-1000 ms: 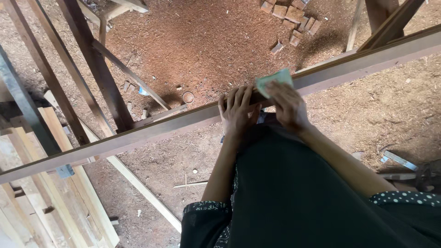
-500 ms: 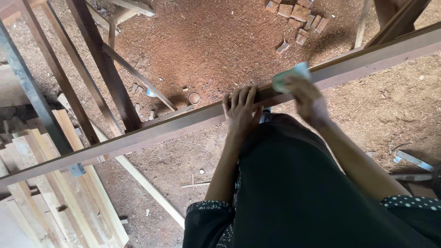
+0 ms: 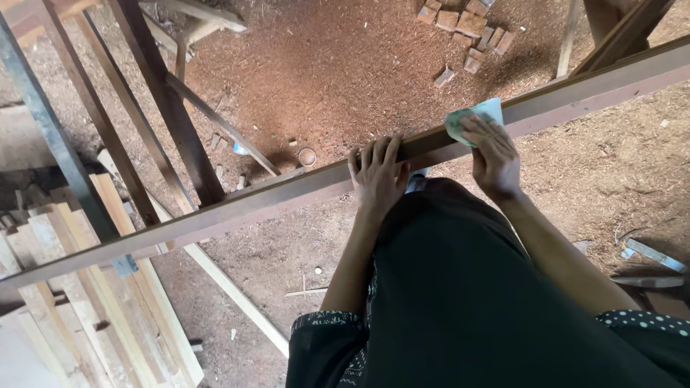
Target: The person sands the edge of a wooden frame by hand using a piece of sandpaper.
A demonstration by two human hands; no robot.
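A long brown wooden beam point(image 3: 237, 205) runs diagonally across the view from lower left to upper right. My left hand point(image 3: 377, 176) rests flat on top of it, fingers spread over its far edge. To the right, my right hand point(image 3: 492, 154) presses a folded greenish sheet of sandpaper point(image 3: 478, 115) against the beam's top. My dark clothing fills the lower middle of the view.
Sawdust covers the ground below. Pale planks point(image 3: 93, 302) are stacked at lower left, and dark slanted posts point(image 3: 169, 108) stand at upper left. Small wood blocks point(image 3: 463, 21) lie at the top. A thin pale strip point(image 3: 230, 291) lies on the ground under the beam.
My right hand has slid the sandpaper to the right along the beam, away from my left hand. The left hand stays put on the beam.
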